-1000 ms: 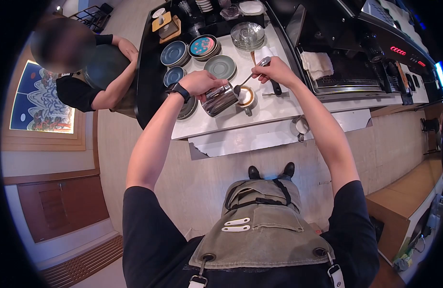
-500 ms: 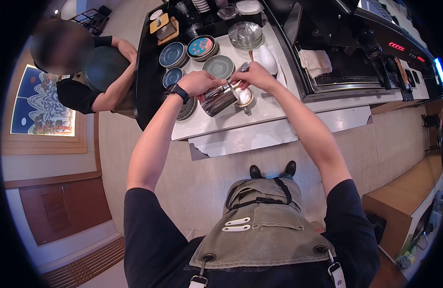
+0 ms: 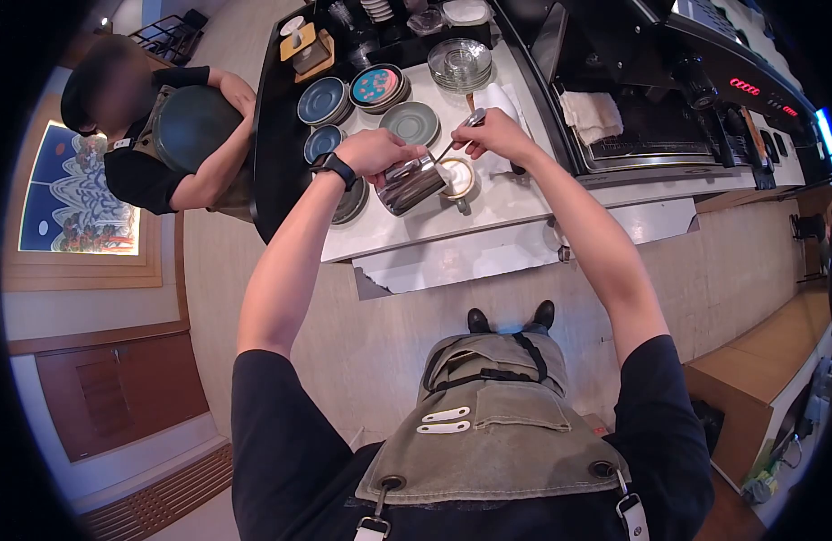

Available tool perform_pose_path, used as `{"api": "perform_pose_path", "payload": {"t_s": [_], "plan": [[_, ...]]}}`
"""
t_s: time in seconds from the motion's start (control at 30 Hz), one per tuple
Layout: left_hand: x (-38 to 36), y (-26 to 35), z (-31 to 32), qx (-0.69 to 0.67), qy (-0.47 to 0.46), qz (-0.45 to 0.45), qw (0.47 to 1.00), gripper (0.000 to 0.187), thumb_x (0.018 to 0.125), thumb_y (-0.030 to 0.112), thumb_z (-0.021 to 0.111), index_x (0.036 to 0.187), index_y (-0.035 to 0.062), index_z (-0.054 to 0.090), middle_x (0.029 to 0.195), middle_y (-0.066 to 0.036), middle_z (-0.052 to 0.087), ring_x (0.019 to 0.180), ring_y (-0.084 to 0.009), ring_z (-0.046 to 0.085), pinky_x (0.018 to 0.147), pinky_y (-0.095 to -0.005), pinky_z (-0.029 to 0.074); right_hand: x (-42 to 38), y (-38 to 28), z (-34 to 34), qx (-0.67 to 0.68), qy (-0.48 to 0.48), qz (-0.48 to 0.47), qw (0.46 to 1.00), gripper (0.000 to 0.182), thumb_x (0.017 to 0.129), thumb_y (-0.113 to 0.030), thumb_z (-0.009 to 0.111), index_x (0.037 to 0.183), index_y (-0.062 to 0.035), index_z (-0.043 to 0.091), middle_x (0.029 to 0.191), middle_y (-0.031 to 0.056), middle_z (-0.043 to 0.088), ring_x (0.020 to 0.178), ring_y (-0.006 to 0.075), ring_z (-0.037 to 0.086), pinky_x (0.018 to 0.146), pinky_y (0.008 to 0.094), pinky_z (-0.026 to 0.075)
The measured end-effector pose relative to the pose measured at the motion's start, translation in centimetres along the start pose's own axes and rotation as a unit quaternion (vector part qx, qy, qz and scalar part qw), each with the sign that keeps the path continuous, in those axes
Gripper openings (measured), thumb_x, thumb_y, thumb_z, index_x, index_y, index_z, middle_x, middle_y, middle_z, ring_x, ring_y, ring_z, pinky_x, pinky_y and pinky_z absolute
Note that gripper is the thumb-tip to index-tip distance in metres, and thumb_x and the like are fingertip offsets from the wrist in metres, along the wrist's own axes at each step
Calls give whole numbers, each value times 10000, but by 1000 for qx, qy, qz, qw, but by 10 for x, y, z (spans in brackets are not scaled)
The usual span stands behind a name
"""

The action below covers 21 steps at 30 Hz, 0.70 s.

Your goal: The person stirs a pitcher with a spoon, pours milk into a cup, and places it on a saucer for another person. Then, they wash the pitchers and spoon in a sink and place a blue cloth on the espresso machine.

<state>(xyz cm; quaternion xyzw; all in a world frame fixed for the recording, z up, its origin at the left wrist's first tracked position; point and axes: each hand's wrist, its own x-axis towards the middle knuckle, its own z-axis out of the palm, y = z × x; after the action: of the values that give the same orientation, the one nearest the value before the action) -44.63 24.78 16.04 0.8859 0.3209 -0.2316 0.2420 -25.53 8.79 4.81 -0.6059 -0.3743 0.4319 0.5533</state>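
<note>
My left hand [image 3: 380, 155] is closed around a steel milk pitcher [image 3: 411, 186], which tilts to the right with its spout at the rim of a cup [image 3: 461, 202]. White foam [image 3: 456, 175] covers much of the drink inside the cup. Held in my right hand [image 3: 495, 137] is a metal spoon [image 3: 449, 150], slanting down to the pitcher's mouth. The spoon's bowl is hidden there. Just behind the pitcher lies a grey-green plate [image 3: 410, 123].
Blue plates [image 3: 323, 101], a pink-patterned plate [image 3: 376, 86] and glass saucers [image 3: 459, 65] are stacked behind. An espresso machine [image 3: 650, 90] with a cloth [image 3: 593, 117] stands right. At left, a person [image 3: 209, 162] holds a dark round tray [image 3: 198, 129].
My right hand has shifted slightly to the right, and the spoon now slants more clearly at the pitcher's mouth. The pitcher and cup stay nearly in place.
</note>
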Motion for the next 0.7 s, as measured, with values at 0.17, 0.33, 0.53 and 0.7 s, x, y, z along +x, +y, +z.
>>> {"api": "perform_pose_path", "payload": {"t_s": [0.17, 0.33, 0.53, 0.7], "plan": [[1, -1, 0, 0, -1, 4, 1000, 679, 911, 726, 629, 1121, 102, 797, 793, -37, 726, 586, -115, 685, 587, -266, 591, -3, -3, -19, -19, 19, -9, 1000, 276, 875, -208, 753, 950, 58, 755, 853, 105, 769, 697, 125, 700, 639, 266, 603], [1, 1, -1, -2, -5, 2, 1000, 674, 916, 728, 620, 1113, 108, 799, 791, -34, 728, 593, -114, 687, 592, -264, 591, -13, -10, -37, -43, 27, -10, 999, 311, 905, -246, 744, 991, 53, 751, 883, 94, 761, 706, 104, 675, 643, 242, 579], [0, 2, -1, 8, -4, 0, 1000, 661, 926, 714, 615, 1108, 105, 798, 800, -35, 736, 605, -126, 700, 600, -269, 594, -10, -17, -26, -3, 27, -43, 999, 313, 911, -252, 738, 990, 50, 754, 905, 103, 769, 718, 96, 675, 657, 244, 584], [-1, 3, -1, 5, 1, 9, 1000, 660, 925, 710, 620, 1108, 101, 797, 803, -40, 737, 615, -128, 708, 598, -270, 594, 6, -1, 25, 40, -24, -22, 999, 295, 895, -221, 738, 969, 65, 751, 866, 111, 765, 706, 138, 716, 646, 259, 603]]}}
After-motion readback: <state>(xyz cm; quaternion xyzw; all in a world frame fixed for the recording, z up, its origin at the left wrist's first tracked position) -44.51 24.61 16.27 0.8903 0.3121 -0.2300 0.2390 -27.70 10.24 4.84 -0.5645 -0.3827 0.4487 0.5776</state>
